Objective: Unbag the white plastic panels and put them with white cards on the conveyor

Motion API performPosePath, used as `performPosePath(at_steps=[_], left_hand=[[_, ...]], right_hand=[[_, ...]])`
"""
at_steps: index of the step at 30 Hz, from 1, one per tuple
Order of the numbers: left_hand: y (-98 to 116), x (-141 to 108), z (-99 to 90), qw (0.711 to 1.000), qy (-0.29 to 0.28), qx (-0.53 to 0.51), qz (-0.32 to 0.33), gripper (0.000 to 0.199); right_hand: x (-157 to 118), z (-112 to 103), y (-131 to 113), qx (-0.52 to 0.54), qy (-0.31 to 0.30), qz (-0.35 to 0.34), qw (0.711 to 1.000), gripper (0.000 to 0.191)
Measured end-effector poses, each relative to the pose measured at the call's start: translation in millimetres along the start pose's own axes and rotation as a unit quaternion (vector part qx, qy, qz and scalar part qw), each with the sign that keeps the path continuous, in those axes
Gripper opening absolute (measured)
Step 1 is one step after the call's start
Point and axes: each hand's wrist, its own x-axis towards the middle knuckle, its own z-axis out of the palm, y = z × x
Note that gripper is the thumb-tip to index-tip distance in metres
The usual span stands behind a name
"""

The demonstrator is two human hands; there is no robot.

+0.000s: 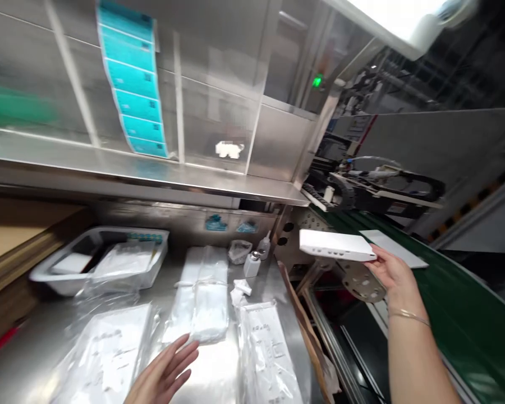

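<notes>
My right hand [389, 268] grips one end of a flat white box-shaped device [336, 245] with a row of ports along its near edge. It holds the device up beside the green conveyor belt. Over the steel table, my left hand [166, 367] has its fingers spread and holds nothing. Just beyond those fingertips lies a tied bundle of clear plastic bags [204, 289]. White printed items in clear plastic lie on both sides: one bagged pack [113, 353] at the left and another bagged pack [267, 348] at the right.
A grey plastic bin [160, 258] with bagged items stands at the back left, near stacked cardboard [29, 224]. Small bottles [252, 264] stand at the back. A white flat sheet or panel [395, 249] lies on the green conveyor belt [467, 303]. Blue labels [137, 95] hang above a steel shelf.
</notes>
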Motion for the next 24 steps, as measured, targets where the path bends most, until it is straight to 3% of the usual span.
performPosePath(at_steps=[2,4,6,8,10,14,17,24], left_hand=[[10.1,-3.0,10.1,0.998,-0.017,-0.055,-0.034,0.057],[16.3,-6.9,25.7,0.993,-0.075,-0.075,-0.053,0.059],[18.3,-12.9,41.2,0.984,-0.141,-0.097,-0.053,0.058],[16.9,-20.5,51.2,0.975,-0.169,-0.134,-0.048,0.053],[13.8,-27.3,52.9,0.972,-0.15,-0.175,-0.033,0.048],[9.3,-31.9,38.9,0.969,-0.096,-0.226,-0.002,0.049],[10.4,-30.3,28.9,0.964,-0.088,-0.249,-0.007,0.053],[14.7,-20.9,25.2,0.958,-0.084,-0.272,-0.027,0.056]], right_hand=[[-36.3,28.3,32.1,-0.054,-0.198,0.038,0.978,0.027],[-81.6,64.1,68.7,-0.094,-0.355,0.091,0.926,0.031],[-126.2,98.8,101.3,-0.118,-0.469,0.146,0.863,0.034],[-160.0,125.6,126.4,-0.126,-0.544,0.188,0.808,0.035],[-179.5,142.5,144.9,-0.123,-0.568,0.212,0.786,0.035],[-193.1,151.9,171.3,-0.109,-0.518,0.242,0.813,0.035],[-202.0,144.1,187.4,-0.107,-0.481,0.272,0.827,0.033],[-228.0,108.9,214.8,-0.1,-0.461,0.333,0.816,0.028]])
